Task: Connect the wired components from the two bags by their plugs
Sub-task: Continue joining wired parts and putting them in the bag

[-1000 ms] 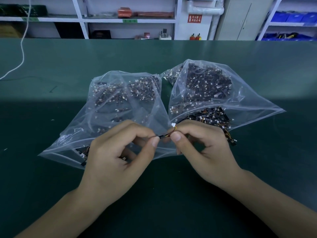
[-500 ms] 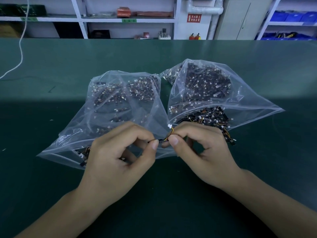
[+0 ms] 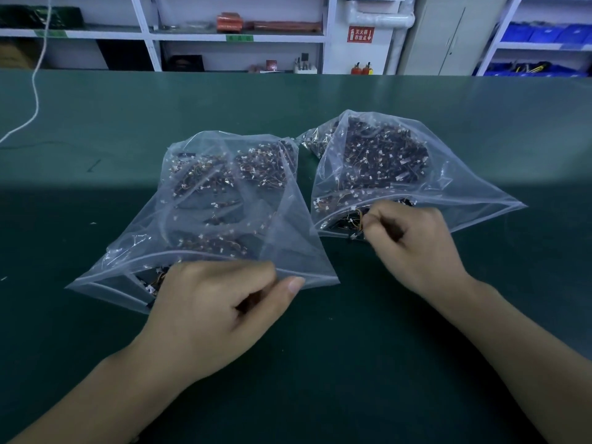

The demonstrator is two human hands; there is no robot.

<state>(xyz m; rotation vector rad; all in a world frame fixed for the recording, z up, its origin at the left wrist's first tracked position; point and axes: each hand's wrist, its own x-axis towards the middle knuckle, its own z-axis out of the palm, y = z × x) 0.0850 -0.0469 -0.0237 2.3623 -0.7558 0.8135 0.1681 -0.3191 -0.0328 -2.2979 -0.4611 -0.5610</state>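
Two clear plastic bags full of small dark wired components with white plugs lie side by side on the green table. My left hand (image 3: pixel 221 312) lies over the mouth of the left bag (image 3: pixel 224 219), fingers curled and thumb at the bag's rim. Whether it holds anything is hidden. At the mouth of the right bag (image 3: pixel 448 187), my right hand (image 3: pixel 413 238) pinches a wired component (image 3: pixel 357 221) with orange wires between thumb and fingers. More components spill from both bag mouths.
The green table (image 3: pixel 320 363) stretches wide around the bags. A white cord (image 3: pixel 33 100) trails across the far left. Beyond the table's far edge stand white shelves (image 3: pixel 153 33) with boxes, and blue bins (image 3: pixel 544 33) at the right.
My hands were together in front of the bags, joining a wired piece. They have parted: the left hand dropped to the left bag's mouth, the right moved up to the right bag's mouth.
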